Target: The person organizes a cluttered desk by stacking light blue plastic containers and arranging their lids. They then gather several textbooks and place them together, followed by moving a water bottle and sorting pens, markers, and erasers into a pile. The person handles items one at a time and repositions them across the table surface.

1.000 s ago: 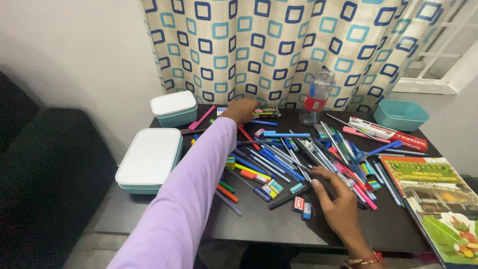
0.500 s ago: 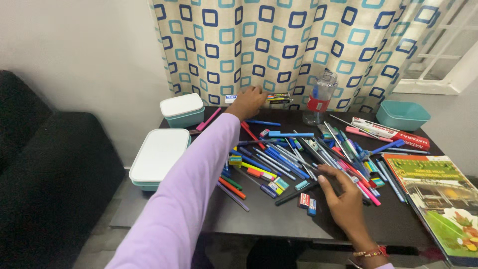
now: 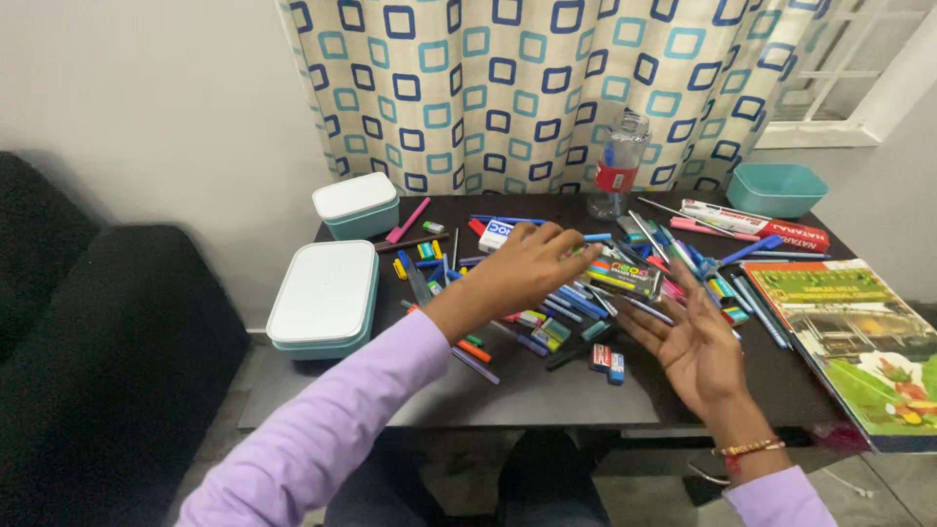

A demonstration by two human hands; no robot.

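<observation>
Crayons in a small dark box [image 3: 625, 276] are held by the left hand [image 3: 527, 268]; the right hand [image 3: 695, 346] is spread wide open just beside, nothing held

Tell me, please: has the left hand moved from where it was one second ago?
Yes. The left hand has come back from the table's far edge by the curtain toward the person, carrying a dark, colourful box over the pile of pens.

2 teal boxes [image 3: 325, 298], bottle [image 3: 617, 166], book [image 3: 854, 342]
</observation>
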